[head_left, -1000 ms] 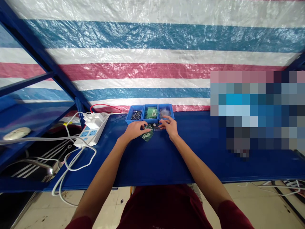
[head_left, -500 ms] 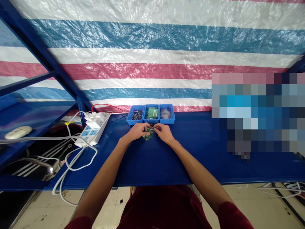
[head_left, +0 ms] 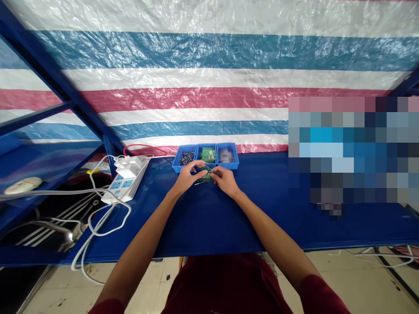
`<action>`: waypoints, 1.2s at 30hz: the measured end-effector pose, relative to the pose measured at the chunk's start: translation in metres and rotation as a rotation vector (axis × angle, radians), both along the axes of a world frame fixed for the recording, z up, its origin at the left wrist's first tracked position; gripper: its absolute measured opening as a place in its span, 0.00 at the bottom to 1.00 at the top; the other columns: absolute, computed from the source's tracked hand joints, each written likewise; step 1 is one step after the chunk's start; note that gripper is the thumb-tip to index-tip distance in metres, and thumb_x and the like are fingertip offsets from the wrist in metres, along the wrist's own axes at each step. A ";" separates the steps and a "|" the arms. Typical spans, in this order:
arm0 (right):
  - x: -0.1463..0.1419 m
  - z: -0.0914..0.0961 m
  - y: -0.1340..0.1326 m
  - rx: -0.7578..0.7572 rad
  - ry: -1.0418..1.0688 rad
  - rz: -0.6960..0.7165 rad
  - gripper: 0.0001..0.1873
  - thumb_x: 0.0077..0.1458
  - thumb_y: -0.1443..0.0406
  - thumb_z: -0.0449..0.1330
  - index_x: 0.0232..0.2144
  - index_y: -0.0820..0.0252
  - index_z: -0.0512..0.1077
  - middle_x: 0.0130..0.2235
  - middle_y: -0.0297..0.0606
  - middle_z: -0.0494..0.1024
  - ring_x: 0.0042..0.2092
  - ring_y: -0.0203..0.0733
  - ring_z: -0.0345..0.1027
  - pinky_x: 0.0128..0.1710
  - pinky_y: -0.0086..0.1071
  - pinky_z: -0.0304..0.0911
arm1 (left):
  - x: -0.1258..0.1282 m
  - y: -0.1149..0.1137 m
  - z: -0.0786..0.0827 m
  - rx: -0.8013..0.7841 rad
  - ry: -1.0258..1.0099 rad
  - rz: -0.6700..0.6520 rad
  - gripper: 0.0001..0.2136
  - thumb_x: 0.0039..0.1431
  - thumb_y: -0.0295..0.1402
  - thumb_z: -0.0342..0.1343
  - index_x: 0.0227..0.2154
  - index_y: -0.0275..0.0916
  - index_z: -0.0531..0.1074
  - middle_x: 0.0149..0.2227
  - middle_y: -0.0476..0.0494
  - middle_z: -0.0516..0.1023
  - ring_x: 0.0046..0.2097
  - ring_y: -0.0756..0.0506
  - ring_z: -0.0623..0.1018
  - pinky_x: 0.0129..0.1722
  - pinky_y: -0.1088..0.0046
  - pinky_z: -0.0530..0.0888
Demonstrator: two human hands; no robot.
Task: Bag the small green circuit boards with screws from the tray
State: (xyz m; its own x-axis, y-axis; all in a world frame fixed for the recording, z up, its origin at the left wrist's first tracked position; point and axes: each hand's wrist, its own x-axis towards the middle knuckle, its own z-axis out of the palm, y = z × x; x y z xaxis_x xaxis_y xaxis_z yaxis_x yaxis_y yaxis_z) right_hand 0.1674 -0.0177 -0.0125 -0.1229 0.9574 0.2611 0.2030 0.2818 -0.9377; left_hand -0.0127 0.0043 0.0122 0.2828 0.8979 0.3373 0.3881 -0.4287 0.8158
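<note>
Nearest, a maroon shirt point(head_left: 225, 290) is seen below the blue table point(head_left: 209, 222), well in front of the middle bin point(head_left: 212, 165). Just in front of that bin, a small green packet point(head_left: 207, 177) is held in both hands. One side is gripped by the left hand point(head_left: 190, 175), its thumb laid on it and forefinger arched; the other is pinched between thumb and forefinger of the right hand point(head_left: 225, 180). The packet can be judged light, soft and rather slippery, more easily creased than broken; it is best taken lightly by its edges. Its surface is dark green with paler flecks; what is inside cannot be told. Well left of the middle bin, a white power strip point(head_left: 122, 187) is set. Metal pins point(head_left: 186, 158) are kept just left of that bin, clear bags point(head_left: 225, 155) just right. Behind it, a striped sheet point(head_left: 196, 98) is hung.
</note>
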 end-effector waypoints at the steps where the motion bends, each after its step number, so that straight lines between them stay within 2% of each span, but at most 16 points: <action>1: 0.000 0.000 0.000 -0.006 0.038 -0.006 0.07 0.51 0.60 0.58 0.29 0.58 0.70 0.21 0.29 0.69 0.22 0.35 0.65 0.25 0.29 0.62 | -0.001 0.001 -0.001 -0.036 -0.004 -0.026 0.17 0.50 0.43 0.61 0.39 0.37 0.74 0.38 0.43 0.77 0.40 0.45 0.74 0.36 0.73 0.69; 5: 0.000 0.000 0.002 -0.054 0.139 -0.014 0.08 0.48 0.59 0.60 0.28 0.58 0.70 0.20 0.30 0.69 0.23 0.38 0.68 0.25 0.31 0.65 | -0.004 0.003 -0.004 -0.175 -0.004 -0.131 0.16 0.49 0.44 0.62 0.26 0.34 0.72 0.26 0.48 0.73 0.29 0.49 0.71 0.29 0.74 0.68; 13: 0.000 0.003 -0.002 0.017 0.120 0.006 0.11 0.50 0.57 0.60 0.32 0.58 0.71 0.23 0.31 0.71 0.25 0.37 0.68 0.27 0.30 0.65 | 0.000 -0.003 0.005 -0.105 -0.048 -0.119 0.16 0.47 0.43 0.63 0.20 0.35 0.69 0.21 0.50 0.69 0.24 0.51 0.67 0.26 0.75 0.66; 16: 0.000 0.004 -0.003 0.036 0.068 -0.012 0.10 0.51 0.57 0.58 0.29 0.58 0.70 0.21 0.30 0.70 0.24 0.37 0.66 0.26 0.30 0.63 | 0.002 -0.005 0.005 -0.115 -0.080 -0.103 0.15 0.47 0.44 0.64 0.25 0.35 0.73 0.21 0.50 0.70 0.22 0.52 0.66 0.24 0.75 0.66; 20: 0.001 0.005 -0.002 0.052 0.069 -0.053 0.10 0.51 0.58 0.58 0.26 0.58 0.68 0.18 0.29 0.67 0.21 0.35 0.62 0.26 0.29 0.60 | 0.004 -0.007 0.003 -0.112 -0.090 -0.090 0.18 0.49 0.42 0.62 0.40 0.35 0.74 0.18 0.54 0.66 0.21 0.52 0.66 0.25 0.75 0.68; 22: 0.002 0.004 -0.001 0.052 0.091 -0.070 0.10 0.51 0.58 0.58 0.25 0.58 0.68 0.18 0.29 0.66 0.20 0.34 0.62 0.25 0.29 0.60 | 0.005 -0.008 0.003 -0.115 -0.089 -0.092 0.21 0.50 0.42 0.62 0.45 0.36 0.72 0.21 0.52 0.70 0.24 0.51 0.69 0.28 0.75 0.70; 26: 0.002 0.002 0.000 0.039 0.127 -0.079 0.11 0.52 0.57 0.58 0.29 0.58 0.71 0.19 0.30 0.68 0.21 0.35 0.64 0.26 0.30 0.62 | 0.005 -0.008 0.002 -0.171 -0.117 -0.118 0.23 0.49 0.42 0.63 0.47 0.36 0.71 0.27 0.49 0.75 0.29 0.49 0.74 0.32 0.73 0.73; 29: 0.002 0.002 -0.001 0.025 0.125 -0.051 0.14 0.51 0.58 0.59 0.39 0.58 0.73 0.23 0.31 0.71 0.25 0.37 0.67 0.28 0.31 0.65 | 0.005 -0.008 0.004 -0.165 -0.138 -0.112 0.24 0.49 0.42 0.63 0.47 0.37 0.68 0.22 0.53 0.71 0.26 0.50 0.73 0.29 0.76 0.71; 32: 0.000 0.003 -0.003 0.064 0.092 -0.006 0.26 0.48 0.61 0.63 0.52 0.54 0.68 0.33 0.34 0.75 0.28 0.37 0.68 0.30 0.31 0.68 | 0.004 -0.008 0.007 -0.166 -0.190 -0.119 0.26 0.49 0.42 0.64 0.49 0.39 0.65 0.19 0.57 0.66 0.21 0.53 0.69 0.23 0.79 0.67; 34: -0.001 0.004 -0.005 0.104 0.059 0.019 0.29 0.48 0.62 0.63 0.54 0.52 0.67 0.41 0.37 0.75 0.30 0.36 0.68 0.31 0.31 0.68 | 0.003 -0.008 0.008 -0.175 -0.238 -0.117 0.27 0.49 0.42 0.64 0.50 0.39 0.63 0.18 0.57 0.67 0.19 0.54 0.67 0.21 0.80 0.65; 36: -0.001 0.004 -0.005 0.153 0.027 0.028 0.23 0.50 0.63 0.61 0.50 0.52 0.70 0.44 0.39 0.74 0.32 0.37 0.69 0.32 0.31 0.68 | 0.003 -0.008 0.008 -0.169 -0.258 -0.111 0.24 0.50 0.43 0.63 0.48 0.38 0.65 0.19 0.56 0.68 0.19 0.53 0.68 0.22 0.79 0.66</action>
